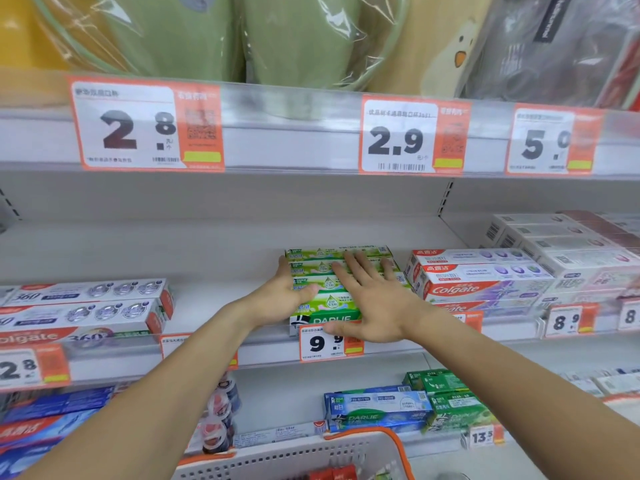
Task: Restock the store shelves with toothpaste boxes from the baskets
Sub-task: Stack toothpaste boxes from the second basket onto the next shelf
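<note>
A row of green Darlie toothpaste boxes (325,308) lies on the middle shelf (221,303), one behind another. My left hand (277,299) presses against the left ends of the boxes, thumb on top. My right hand (370,299) lies flat over their tops with fingers straight and spread. A white basket with an orange rim (349,455) sits at the bottom edge of the view, red packs inside it.
Colgate 360 boxes (86,313) lie left on the same shelf, purple Colgate boxes (478,282) right. A bare gap lies between the 360 boxes and the green row. Blue and green Darlie boxes (381,408) fill the shelf below. Bagged goods (194,32) sit above.
</note>
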{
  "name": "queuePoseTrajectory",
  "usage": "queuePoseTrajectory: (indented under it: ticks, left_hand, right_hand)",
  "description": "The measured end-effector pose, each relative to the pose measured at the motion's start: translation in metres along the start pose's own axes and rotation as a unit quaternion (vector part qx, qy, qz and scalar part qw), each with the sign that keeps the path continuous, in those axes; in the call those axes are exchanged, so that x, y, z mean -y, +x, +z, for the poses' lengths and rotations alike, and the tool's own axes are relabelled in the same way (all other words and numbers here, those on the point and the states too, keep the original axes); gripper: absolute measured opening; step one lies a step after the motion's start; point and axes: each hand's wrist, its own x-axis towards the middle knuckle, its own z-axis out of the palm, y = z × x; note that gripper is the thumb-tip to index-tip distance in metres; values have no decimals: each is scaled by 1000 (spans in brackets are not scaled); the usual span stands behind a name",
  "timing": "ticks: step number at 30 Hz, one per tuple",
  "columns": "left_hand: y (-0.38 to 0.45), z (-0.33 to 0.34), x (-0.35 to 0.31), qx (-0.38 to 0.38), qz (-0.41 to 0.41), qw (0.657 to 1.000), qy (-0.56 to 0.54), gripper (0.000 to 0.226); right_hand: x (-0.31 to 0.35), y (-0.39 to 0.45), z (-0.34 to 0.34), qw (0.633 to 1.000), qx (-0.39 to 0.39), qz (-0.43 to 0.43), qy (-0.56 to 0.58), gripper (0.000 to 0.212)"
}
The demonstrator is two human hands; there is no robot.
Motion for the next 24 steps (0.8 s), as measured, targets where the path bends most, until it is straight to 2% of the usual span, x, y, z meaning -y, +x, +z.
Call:
queuePoseTrajectory:
  ticks: [10,16,21,24]
  left_hand:
    - [4,9,-6,-20,-48,997,-60,59]
    - [4,7,-4,-30,-58,996,-58,57]
    - [2,13,-1,-52,-50,997,-34,81]
    - [10,10,5,-41,-41,998,-11,85]
  right_hand:
    - [10,4,-2,999,5,35,10,111]
    - [5,10,-10,999,4,39,21,126]
    - [6,12,-4,998,14,49,24,126]
    - [8,10,-4,999,7,48,12,123]
